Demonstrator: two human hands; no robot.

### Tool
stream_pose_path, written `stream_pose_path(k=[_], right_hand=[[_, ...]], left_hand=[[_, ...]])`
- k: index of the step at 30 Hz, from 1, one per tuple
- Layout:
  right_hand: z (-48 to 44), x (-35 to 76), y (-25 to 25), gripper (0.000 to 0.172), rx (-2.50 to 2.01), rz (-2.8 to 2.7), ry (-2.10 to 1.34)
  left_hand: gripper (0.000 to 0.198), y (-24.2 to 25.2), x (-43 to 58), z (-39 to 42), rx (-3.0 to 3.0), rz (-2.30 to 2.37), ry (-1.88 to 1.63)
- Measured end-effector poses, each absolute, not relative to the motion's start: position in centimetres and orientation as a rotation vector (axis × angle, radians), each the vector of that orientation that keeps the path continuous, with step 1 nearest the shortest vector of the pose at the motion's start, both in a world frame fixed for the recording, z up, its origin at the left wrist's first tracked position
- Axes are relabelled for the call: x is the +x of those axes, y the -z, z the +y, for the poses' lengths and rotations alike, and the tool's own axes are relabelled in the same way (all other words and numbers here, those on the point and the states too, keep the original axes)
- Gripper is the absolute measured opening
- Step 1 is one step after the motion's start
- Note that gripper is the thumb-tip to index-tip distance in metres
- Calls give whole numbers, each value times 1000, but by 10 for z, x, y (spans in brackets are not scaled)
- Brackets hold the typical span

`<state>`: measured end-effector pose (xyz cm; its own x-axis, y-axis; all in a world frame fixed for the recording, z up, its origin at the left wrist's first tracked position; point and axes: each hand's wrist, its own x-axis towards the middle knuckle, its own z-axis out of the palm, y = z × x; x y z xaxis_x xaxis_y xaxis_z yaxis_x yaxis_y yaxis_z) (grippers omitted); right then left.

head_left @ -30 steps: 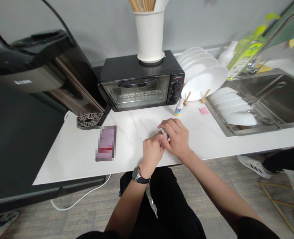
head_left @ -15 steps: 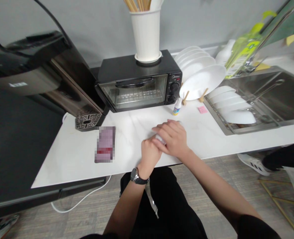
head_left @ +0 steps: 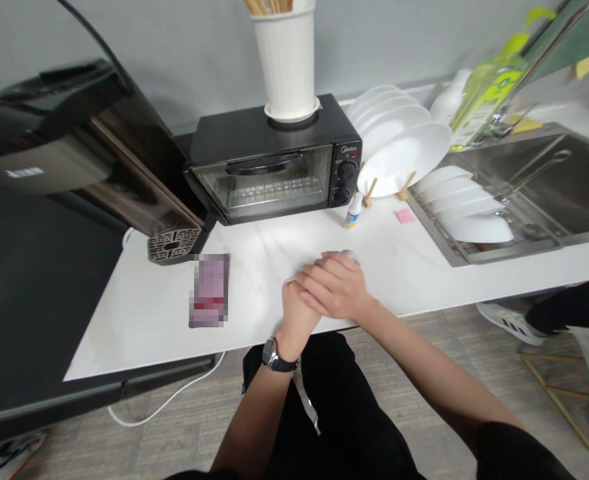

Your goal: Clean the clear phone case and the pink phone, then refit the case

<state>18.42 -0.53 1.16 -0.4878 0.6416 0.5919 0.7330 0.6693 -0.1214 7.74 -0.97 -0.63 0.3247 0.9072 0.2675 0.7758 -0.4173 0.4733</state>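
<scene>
Above the front edge of the counter, my two hands are pressed together. My left hand [head_left: 299, 308], with a black watch on the wrist, is closed, its fingers mostly hidden. Over it curls my right hand [head_left: 335, 287], fingers bent and held together. A small rounded greyish-white thing [head_left: 350, 255] shows just past the right hand's knuckles; most of it is covered, and its kind cannot be made out. Behind the hands a small white bottle [head_left: 353, 211] with a blue and yellow label stands upright, apart from them.
A black toaster oven [head_left: 274, 180] carries a white cup [head_left: 287, 63] of chopsticks. White plates [head_left: 404, 160] stand racked beside it, near the sink [head_left: 462, 257]. At left are a dark drink machine [head_left: 174, 243] and a blurred flat object [head_left: 209, 290]. Someone's shoe [head_left: 509, 323] shows at right.
My right hand has shifted slightly down and left, its fingers folding further over my left hand. The white patch between the hands is now covered, and the greyish-white end shows more.
</scene>
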Motion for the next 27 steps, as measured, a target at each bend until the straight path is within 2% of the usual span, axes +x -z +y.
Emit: stream_pose_path(k=[3, 6, 8, 10, 13, 19, 23, 25, 27], right_hand=[[-3, 189, -6, 27, -1242, -2088, 157], [-2, 194, -3, 24, -1025, -2191, 148], [0, 198, -2, 27, -978, -2218, 132], [3, 203, -2, 32, -1123, -2100, 40], [6, 216, 1, 28, -1335, -1850, -142], [1, 239, -1, 31, -1457, -1631, -261], [-17, 232, -7, 19, -1306, -1691, -718], [-28, 228, -9, 20, -1273, -1555, -983], [-37, 229, -8, 22, -1298, -1391, -1073]], left_hand=[[14, 9, 77, -10, 2413, 1562, -691], [16, 10, 79, -11, 2484, 1619, -625], [16, 8, 80, -12, 2481, 1622, -630], [17, 4, 82, -13, 2440, 1591, -680], [17, 0, 81, -11, 2289, 1512, -791], [20, -1, 79, 2, 1738, 1447, -1097], [21, -10, 91, 0, 1658, 1241, -1033], [22, -14, 97, -6, 1715, 1256, -963], [24, -17, 99, -13, 1814, 1326, -927]])
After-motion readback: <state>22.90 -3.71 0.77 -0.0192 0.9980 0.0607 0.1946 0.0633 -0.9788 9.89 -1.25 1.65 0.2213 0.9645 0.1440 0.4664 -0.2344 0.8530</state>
